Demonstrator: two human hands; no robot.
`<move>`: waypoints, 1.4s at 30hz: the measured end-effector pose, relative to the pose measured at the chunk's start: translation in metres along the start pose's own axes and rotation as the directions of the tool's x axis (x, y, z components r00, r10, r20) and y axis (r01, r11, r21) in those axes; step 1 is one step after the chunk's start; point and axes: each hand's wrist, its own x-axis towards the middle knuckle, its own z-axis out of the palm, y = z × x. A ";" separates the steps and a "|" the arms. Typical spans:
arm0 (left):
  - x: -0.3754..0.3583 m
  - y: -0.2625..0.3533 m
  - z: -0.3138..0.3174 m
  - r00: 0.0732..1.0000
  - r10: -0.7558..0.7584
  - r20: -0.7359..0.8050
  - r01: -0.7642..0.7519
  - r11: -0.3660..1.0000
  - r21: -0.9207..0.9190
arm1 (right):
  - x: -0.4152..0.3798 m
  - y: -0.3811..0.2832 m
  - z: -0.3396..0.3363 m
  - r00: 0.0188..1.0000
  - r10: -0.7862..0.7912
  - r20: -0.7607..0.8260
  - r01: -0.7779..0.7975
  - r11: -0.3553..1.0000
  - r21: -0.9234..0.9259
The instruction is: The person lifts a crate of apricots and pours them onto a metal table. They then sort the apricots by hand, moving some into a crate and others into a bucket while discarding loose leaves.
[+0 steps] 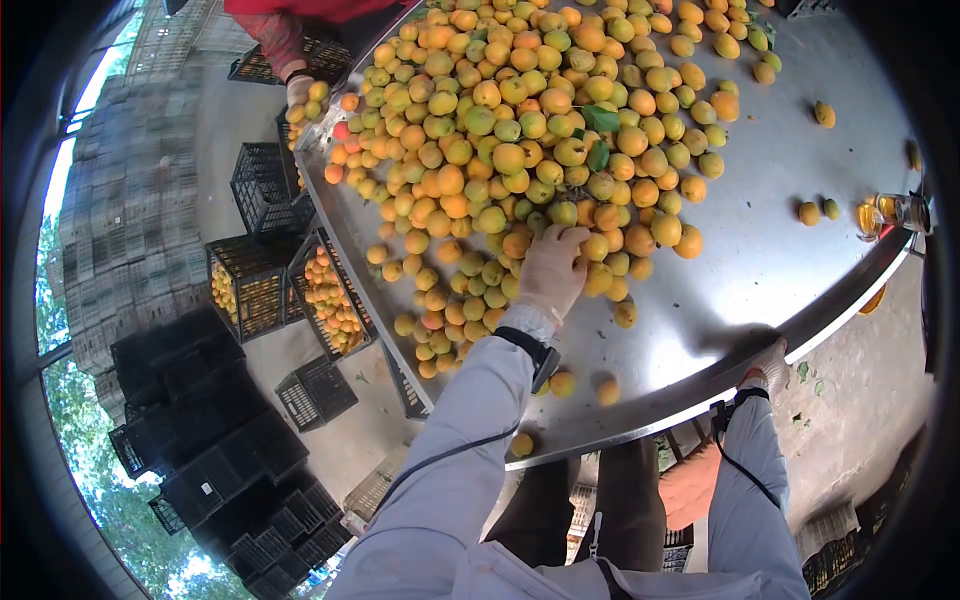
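A big heap of orange, yellow and green apricots (450, 180) covers much of a metal sorting table (700, 310). My left hand (552, 275), in a pale glove, reaches into the near side of the heap. Its fingers curl down around an apricot, though the fingertips are partly hidden among the fruit. Lower right, my gloved right hand (766, 368) is at the table's raised front edge, fingers bent over it. A few loose apricots (608, 391) lie between my hands. Green leaves (600, 118) rest on the heap.
A co-worker's hand (300, 90) is by the table's far left corner. Black crates of apricots (330, 300) stand left of the table, with stacked black crates (210, 430) beyond. A glass jar (905, 212) sits at the right edge. A small black crate (316, 392) lies on the floor.
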 end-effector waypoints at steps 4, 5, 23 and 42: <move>-0.003 -0.013 -0.020 0.818 -0.465 0.337 0.494 0.269 -0.827 | -0.036 -0.022 0.002 0.992 0.023 -0.128 -0.028 0.999 -0.033; 0.002 -0.022 -0.026 0.840 -0.477 0.259 0.329 0.069 -0.942 | -0.048 -0.031 0.000 0.993 0.003 -0.117 -0.007 0.999 -0.033; 0.136 -0.046 -0.079 0.870 -0.486 -0.085 0.472 0.869 -0.147 | 0.047 0.032 -0.020 0.770 -0.288 0.570 0.429 0.894 -0.128; 0.112 -0.042 -0.068 0.892 -0.409 0.190 0.418 0.908 -0.007 | 0.032 0.031 -0.004 0.993 -0.117 -0.021 0.118 0.990 0.077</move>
